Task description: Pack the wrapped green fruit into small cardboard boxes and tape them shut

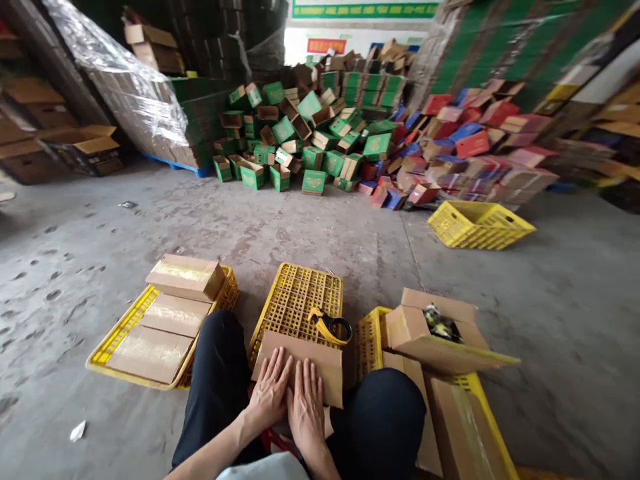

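Left hand: the left hand (273, 390) lies palm down, fingers straight and slightly spread, pressing on cardboard and gripping nothing.
Right hand: the right hand (306, 403) lies just beside it, also flat, fingers extended and close together, with nothing in its grasp.
Carton under the hands: the brown cardboard carton (327, 373) sits between the knees, over the near end of an upturned yellow crate (305, 287); its contents are hidden.
Tape dispenser: the yellow-and-black tape dispenser (330, 327) lies on the upturned crate, just beyond the carton.
Left-hand crate: the yellow slatted crate (229, 293) holds taped cartons (173, 313), two lying flat, another raised at the far end.
Right-hand crate: the yellow crate (369, 340) bears closed cartons (460, 420) and, above them, an open-flapped carton (407, 330) containing dark and yellow-green items (440, 325), too small to identify.
Floor crate: a further yellow crate (453, 223) stands open-topped, well apart.
Heap behind: green boxes (313, 181), several open, lie jumbled beside red and blue boxes (473, 145).
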Available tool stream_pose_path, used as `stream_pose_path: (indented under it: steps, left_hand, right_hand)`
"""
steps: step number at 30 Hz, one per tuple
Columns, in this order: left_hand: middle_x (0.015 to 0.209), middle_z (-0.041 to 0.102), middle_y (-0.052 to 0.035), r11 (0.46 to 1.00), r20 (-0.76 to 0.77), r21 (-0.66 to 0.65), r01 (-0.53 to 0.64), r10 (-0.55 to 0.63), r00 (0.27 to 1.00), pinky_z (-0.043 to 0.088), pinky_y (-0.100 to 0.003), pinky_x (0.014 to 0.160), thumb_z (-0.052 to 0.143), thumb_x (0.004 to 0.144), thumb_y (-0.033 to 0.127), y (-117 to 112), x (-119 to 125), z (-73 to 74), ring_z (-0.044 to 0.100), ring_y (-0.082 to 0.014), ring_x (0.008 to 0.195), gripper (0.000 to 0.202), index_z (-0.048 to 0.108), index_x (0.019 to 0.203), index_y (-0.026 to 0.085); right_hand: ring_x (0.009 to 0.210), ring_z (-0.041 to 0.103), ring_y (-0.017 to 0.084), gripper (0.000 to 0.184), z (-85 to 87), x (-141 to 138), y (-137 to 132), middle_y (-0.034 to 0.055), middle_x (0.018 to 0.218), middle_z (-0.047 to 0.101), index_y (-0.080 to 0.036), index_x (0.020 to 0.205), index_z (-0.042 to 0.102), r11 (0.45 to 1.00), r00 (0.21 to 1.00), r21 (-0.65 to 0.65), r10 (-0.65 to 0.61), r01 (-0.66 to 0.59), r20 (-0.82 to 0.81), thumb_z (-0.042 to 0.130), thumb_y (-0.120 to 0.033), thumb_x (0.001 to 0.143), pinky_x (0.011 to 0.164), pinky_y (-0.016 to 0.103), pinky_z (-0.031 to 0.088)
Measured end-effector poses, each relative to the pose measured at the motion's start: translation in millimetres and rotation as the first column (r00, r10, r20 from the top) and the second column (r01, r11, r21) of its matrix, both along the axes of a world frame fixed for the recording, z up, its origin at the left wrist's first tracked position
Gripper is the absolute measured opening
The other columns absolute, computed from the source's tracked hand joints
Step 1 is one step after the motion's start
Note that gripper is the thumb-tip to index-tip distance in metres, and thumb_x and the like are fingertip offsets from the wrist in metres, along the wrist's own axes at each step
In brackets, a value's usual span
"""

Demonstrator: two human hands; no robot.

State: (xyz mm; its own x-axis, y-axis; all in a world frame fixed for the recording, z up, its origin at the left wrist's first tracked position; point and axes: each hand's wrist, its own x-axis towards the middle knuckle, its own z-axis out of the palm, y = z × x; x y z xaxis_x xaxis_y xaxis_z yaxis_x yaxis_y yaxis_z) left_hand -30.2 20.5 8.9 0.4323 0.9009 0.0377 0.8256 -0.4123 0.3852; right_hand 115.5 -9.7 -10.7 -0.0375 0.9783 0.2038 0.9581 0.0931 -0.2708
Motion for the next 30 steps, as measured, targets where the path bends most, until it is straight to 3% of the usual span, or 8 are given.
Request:
stream_pose_path:
  steps: [3, 7, 13, 16, 19, 25, 27, 30]
  left_hand:
    - [0.174, 0.016, -0.0139, 0.997, -0.010, -0.015, 0.074, -0.074, 0.997, 0.028, -0.066, 0.124, 0.056, 0.088, 0.018, 1, -6, 4.3, 0.019, -0.0391, 0.161, 0.090, 0.018, 0.170, 0.024]
    - [0.174, 0.017, -0.0174, 0.996, -0.010, -0.033, 0.084, -0.084, 0.996, 0.026, -0.064, 0.126, 0.069, 0.086, 0.037, 4, -25, 5.7, 0.017, -0.0407, 0.161, 0.096, 0.023, 0.169, 0.019]
    - [0.172, 0.018, -0.0255, 0.978, 0.192, -0.010, -0.211, 0.209, 0.959, 0.034, -0.065, 0.121, 0.052, 0.100, 0.047, 9, -40, -14.5, 0.014, -0.0410, 0.161, 0.083, 0.017, 0.168, 0.014]
    - [0.165, 0.036, -0.0272, 0.932, 0.378, -0.141, -0.334, 0.362, 0.852, 0.042, -0.060, 0.118, 0.044, 0.104, 0.046, 18, -39, -20.0, 0.034, -0.0373, 0.156, 0.079, 0.011, 0.167, 0.012]
    - [0.147, 0.061, -0.0216, 0.894, 0.483, -0.338, -0.293, 0.432, 0.761, 0.054, -0.050, 0.108, 0.044, 0.104, 0.042, 29, -41, -14.9, 0.062, -0.0307, 0.136, 0.074, 0.015, 0.167, 0.015]
    - [0.142, 0.065, -0.0199, 0.825, 0.416, -0.462, -0.326, 0.527, 0.741, 0.056, -0.049, 0.105, 0.054, 0.098, 0.039, 47, -45, 29.0, 0.064, -0.0331, 0.133, 0.064, 0.042, 0.156, 0.013]
    - [0.146, 0.063, -0.0170, 0.857, 0.443, -0.391, -0.336, 0.495, 0.747, 0.056, -0.049, 0.106, 0.054, 0.099, 0.044, 51, -44, 57.0, 0.063, -0.0322, 0.134, 0.065, 0.042, 0.157, 0.017]
    - [0.152, 0.059, -0.0116, 0.940, 0.483, -0.099, -0.327, 0.333, 0.810, 0.048, -0.055, 0.115, 0.056, 0.099, 0.050, 54, -39, 105.4, 0.056, -0.0325, 0.139, 0.066, 0.043, 0.158, 0.024]
  right_hand:
    - [0.152, 0.043, 0.032, 0.057, 5.2, -4, -1, 0.0124, 0.164, 0.044, -0.018, 0.161, 0.043, 0.999, 1.000, -0.029, 0.029, -0.029, 0.012, 0.031, -0.039, 0.109, 0.122, 0.053, 0.039]
    - [0.152, 0.043, 0.033, 0.065, 9.7, 21, -10, 0.0168, 0.165, 0.042, -0.012, 0.161, 0.042, 0.998, 0.997, -0.002, -0.067, 0.067, 0.030, 0.033, -0.050, 0.109, 0.122, 0.053, 0.039]
    - [0.149, 0.046, 0.038, 0.081, -0.4, 67, -16, 0.0258, 0.163, 0.042, -0.006, 0.161, 0.041, 0.964, 0.963, -0.007, -0.266, 0.266, -0.045, 0.020, -0.063, 0.107, 0.116, 0.054, 0.044]
    - [0.148, 0.049, 0.036, 0.087, -8.2, 72, -12, 0.0273, 0.163, 0.041, -0.004, 0.163, 0.035, 0.967, 0.954, -0.006, -0.253, 0.255, -0.161, 0.022, -0.068, 0.105, 0.114, 0.049, 0.048]
    - [0.143, 0.055, 0.035, 0.092, -8.6, 70, -5, 0.0264, 0.162, 0.044, -0.005, 0.163, 0.034, 0.957, 0.920, -0.016, -0.282, 0.288, -0.272, 0.025, -0.073, 0.102, 0.113, 0.046, 0.050]
    - [0.136, 0.061, 0.037, 0.100, 17.5, 73, 19, 0.0255, 0.154, 0.055, -0.006, 0.153, 0.053, 0.897, 0.803, -0.121, -0.436, 0.425, -0.407, 0.036, -0.084, 0.093, 0.111, 0.045, 0.050]
    - [0.137, 0.060, 0.036, 0.093, 25.5, 73, 27, 0.0229, 0.153, 0.057, -0.009, 0.151, 0.056, 0.893, 0.766, -0.134, -0.439, 0.430, -0.469, 0.041, -0.081, 0.094, 0.110, 0.044, 0.051]
    - [0.135, 0.063, 0.032, 0.082, 26.7, 60, 33, 0.0209, 0.148, 0.062, -0.009, 0.150, 0.058, 0.911, 0.720, -0.196, -0.408, 0.363, -0.562, 0.039, -0.072, 0.100, 0.104, 0.040, 0.055]
